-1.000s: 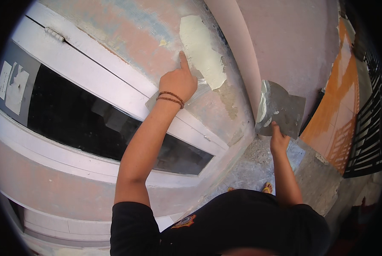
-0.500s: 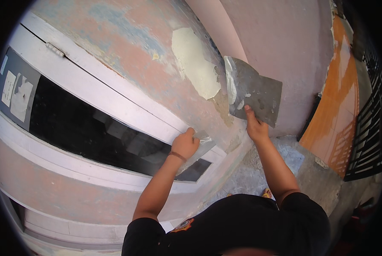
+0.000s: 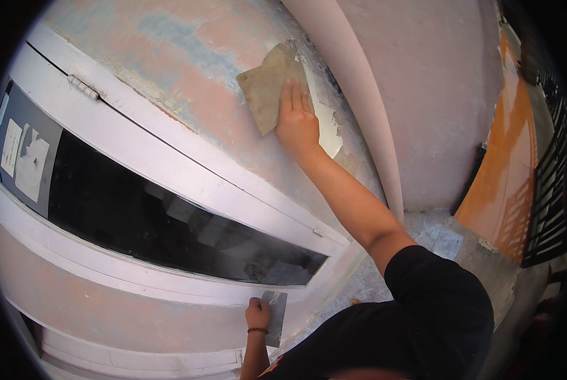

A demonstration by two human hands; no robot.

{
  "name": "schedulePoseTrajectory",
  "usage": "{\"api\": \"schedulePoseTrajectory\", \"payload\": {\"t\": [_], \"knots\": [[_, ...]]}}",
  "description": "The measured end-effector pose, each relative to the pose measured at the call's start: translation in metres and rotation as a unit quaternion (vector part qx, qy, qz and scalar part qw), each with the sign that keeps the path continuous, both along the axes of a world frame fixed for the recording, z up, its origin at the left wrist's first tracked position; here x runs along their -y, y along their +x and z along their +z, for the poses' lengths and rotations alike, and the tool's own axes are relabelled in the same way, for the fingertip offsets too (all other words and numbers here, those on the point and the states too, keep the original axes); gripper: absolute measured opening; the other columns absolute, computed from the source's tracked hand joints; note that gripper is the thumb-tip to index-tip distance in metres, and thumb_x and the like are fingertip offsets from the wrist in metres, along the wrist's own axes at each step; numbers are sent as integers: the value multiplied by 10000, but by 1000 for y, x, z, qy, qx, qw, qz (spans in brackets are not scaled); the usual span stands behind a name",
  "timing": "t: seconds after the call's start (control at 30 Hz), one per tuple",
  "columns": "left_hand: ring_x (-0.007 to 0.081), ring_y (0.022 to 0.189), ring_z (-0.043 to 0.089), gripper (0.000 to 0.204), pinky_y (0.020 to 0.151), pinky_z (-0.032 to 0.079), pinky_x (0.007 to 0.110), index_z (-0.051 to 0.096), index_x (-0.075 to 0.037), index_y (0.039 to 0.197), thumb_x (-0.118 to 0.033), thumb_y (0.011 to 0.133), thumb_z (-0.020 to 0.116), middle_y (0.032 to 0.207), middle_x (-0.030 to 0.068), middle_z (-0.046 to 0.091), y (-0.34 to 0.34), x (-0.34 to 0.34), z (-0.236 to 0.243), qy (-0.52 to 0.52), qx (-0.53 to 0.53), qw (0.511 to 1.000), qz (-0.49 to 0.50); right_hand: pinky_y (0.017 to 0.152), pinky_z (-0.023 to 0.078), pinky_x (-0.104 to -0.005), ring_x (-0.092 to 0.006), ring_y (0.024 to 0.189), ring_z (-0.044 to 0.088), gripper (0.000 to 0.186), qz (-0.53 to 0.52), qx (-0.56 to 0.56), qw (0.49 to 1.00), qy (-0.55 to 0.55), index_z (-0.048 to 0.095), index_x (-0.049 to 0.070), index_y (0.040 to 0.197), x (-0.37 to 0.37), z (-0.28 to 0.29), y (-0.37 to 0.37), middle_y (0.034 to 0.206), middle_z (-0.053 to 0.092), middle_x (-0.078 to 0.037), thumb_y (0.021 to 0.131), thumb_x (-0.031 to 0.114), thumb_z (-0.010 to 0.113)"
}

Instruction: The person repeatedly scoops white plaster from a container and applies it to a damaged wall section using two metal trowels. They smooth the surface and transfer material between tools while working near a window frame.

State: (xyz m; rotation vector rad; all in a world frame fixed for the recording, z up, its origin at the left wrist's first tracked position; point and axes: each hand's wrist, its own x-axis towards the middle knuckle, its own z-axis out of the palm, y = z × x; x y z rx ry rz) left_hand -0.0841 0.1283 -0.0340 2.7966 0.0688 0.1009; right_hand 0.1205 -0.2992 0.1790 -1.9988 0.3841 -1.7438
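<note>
Raised since earlier, the right hand [image 3: 298, 125] is holding a broad scraper [image 3: 260, 92] over already-spread cream filler [image 3: 330, 134]; the lowered left hand [image 3: 257, 312] is gripping a second scraper [image 3: 276, 316]; mottled wall [image 3: 198, 69] beside is looking unfilled.

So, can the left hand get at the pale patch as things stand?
Probably not easily: the left hand is low, below the glass, holding a scraper, while the right hand and a second scraper cover part of the pale patch.
</note>
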Motion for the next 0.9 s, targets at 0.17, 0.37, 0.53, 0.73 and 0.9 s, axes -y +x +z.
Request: {"api": "schedulePoseTrajectory", "payload": {"t": [0.17, 0.37, 0.53, 0.73, 0.9], "knots": [[452, 837, 665, 194, 733, 525, 502, 619, -41, 964, -202, 860, 592, 857, 236, 688, -4, -7, -22, 0, -30, 1000, -6, 864, 580, -393, -377, 1174, 623, 628, 156, 52, 981, -105, 402, -58, 1446, -29, -5, -49, 1340, 561, -276, 827, -55, 504], [437, 861, 671, 204, 751, 528, 494, 628, -40, 971, -212, 862, 606, 871, 232, 690, -6, -6, -32, -14, -42, 999, -7, 723, 577, -409, -384, 903, 690, 740, 112, -29, 980, 162, 369, -70, 1449, 27, -26, -39, 1263, 594, -292, 753, -18, 614], [435, 824, 674, 228, 732, 529, 491, 622, -33, 997, -213, 857, 611, 844, 225, 693, -12, -5, -34, -35, -29, 999, -14, 653, 576, -392, -383, 761, 696, 775, 125, -28, 982, 136, 390, -78, 1429, 6, 2, -19, 1289, 580, -299, 702, -8, 647], [401, 807, 683, 216, 717, 530, 465, 616, -17, 1011, -179, 868, 623, 846, 214, 693, 21, 26, -23, -58, 26, 996, -70, 744, 581, -367, -378, 949, 682, 626, 205, 128, 966, -93, 439, -33, 1422, -40, 20, -44, 1340, 565, -263, 816, 3, 594], [230, 819, 665, 170, 749, 510, 351, 619, -15, 1036, -135, 916, 619, 905, 133, 686, 59, 86, -12, -213, 32, 972, -96, 825, 542, -332, -300, 989, 669, 411, 405, 1, 907, 119, 540, 36, 1351, -9, -82, -123, 1239, 637, -172, 948, 99, 586]]}}
